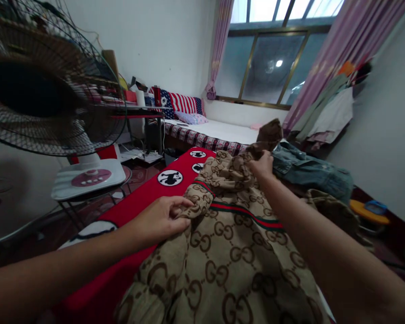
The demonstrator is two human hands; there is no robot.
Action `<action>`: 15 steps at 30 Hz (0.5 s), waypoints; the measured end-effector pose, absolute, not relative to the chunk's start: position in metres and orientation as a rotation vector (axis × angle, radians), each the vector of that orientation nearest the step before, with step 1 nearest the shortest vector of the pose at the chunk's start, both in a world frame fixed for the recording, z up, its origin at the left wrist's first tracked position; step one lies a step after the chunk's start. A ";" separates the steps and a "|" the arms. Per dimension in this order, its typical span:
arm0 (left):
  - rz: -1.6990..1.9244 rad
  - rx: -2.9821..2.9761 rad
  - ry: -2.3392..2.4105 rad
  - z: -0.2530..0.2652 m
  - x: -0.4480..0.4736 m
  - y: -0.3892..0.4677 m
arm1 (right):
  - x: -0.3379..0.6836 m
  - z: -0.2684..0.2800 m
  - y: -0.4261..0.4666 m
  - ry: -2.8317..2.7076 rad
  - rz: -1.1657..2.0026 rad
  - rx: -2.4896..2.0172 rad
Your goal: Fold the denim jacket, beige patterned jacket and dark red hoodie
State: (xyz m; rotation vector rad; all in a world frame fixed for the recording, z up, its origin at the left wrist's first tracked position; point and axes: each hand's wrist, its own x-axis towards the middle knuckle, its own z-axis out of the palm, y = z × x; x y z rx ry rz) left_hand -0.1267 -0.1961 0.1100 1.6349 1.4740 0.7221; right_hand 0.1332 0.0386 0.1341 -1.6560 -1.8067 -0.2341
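Note:
A tan jacket (pixel 227 252) with a brown monogram pattern and a green-and-red stripe lies spread over a long red cover (pixel 148 191) printed with white circles. My left hand (pixel 167 216) is closed on the jacket's left edge, thumb and fingers pinching the sleeve cloth below the stripe. Farther out, my right hand (pixel 261 165) grips the jacket's bunched upper part near the collar. Beyond that hand a piece of the same patterned cloth sticks up. My right forearm hides part of the jacket's right side.
At the left a fan (pixel 50 90) stands on a stool. Behind it is a cluttered desk (pixel 138 108). A bed (pixel 219 130) lies below the window. On the right are a heap of denim (pixel 310 166), hanging clothes (pixel 334 112) and a yellow stool (pixel 367 211).

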 end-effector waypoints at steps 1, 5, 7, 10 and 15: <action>0.715 1.651 1.466 0.108 -0.124 -0.196 | 0.137 0.122 0.027 -1.850 -0.238 -1.671; 0.675 1.723 1.474 0.102 -0.122 -0.198 | 0.122 0.073 -0.020 -2.263 -0.233 -1.625; 0.690 1.725 1.472 0.102 -0.124 -0.197 | 0.108 0.059 -0.030 -2.408 -0.259 -1.643; 0.734 1.665 1.461 0.108 -0.125 -0.192 | 0.097 0.058 -0.020 -2.442 -0.255 -1.688; 0.894 1.613 1.323 0.123 -0.105 -0.189 | 0.103 0.093 0.028 -2.175 -0.318 -1.742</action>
